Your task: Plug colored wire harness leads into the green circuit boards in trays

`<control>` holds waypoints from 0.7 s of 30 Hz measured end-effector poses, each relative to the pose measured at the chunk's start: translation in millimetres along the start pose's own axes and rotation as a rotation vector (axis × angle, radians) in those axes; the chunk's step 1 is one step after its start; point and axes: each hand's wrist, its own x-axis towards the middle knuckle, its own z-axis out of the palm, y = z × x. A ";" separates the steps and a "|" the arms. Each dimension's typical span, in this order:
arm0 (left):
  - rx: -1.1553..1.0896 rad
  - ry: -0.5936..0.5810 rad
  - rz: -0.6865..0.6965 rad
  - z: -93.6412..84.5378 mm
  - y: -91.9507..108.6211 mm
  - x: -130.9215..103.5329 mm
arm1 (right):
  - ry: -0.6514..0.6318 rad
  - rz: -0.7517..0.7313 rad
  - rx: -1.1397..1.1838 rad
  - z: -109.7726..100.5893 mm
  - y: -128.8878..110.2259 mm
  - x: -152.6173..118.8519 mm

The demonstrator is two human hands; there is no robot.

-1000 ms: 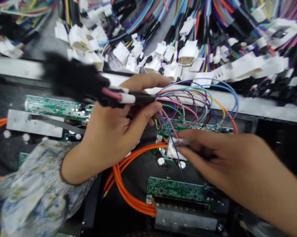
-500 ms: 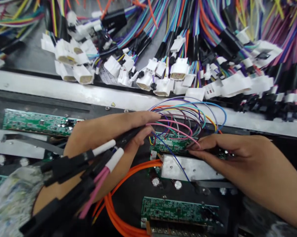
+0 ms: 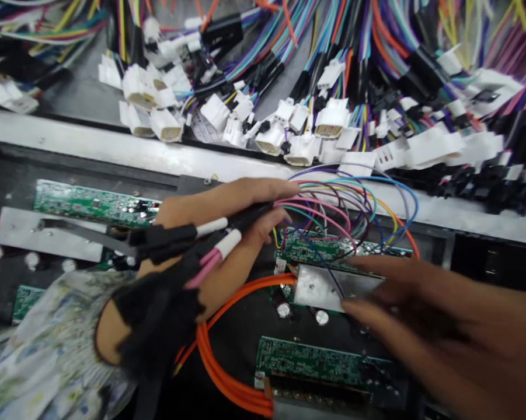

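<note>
My left hand (image 3: 245,256) is closed around the black sleeve of a wire harness (image 3: 251,217). Black-taped branches with white and pink ends hang back over my wrist. From the sleeve, thin coloured wires (image 3: 345,195) arc rightward and down to a green circuit board (image 3: 310,249). One loose dark blue wire (image 3: 323,259) slants across the board's silver metal plate (image 3: 313,286). My right hand (image 3: 455,321), blurred, is over the plate's right end with thumb and forefinger apart. The thumb tip is close to the blue wire's end; whether they touch is unclear.
Another green board (image 3: 91,201) lies at left and one (image 3: 306,359) in front. Thick orange cables (image 3: 210,361) curve between the boards. Behind a white rail (image 3: 135,154), several harnesses with white connectors (image 3: 269,137) hang in a row.
My right hand has let go of the pink wire at the board, drawn back toward me and opened its fingers. My left hand still grips the harness; the view has shifted slightly.
</note>
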 end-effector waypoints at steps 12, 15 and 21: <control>0.404 -0.217 0.356 7.5 -13.3 -14.1 | 0.141 -0.065 0.090 12.4 8.9 21.8; 0.388 -0.248 0.366 8.3 -15.1 -16.3 | 0.136 -0.105 -0.011 21.6 6.0 24.3; 0.383 -0.246 0.329 8.9 -14.5 -16.3 | 0.170 -0.091 -0.038 20.7 3.7 22.5</control>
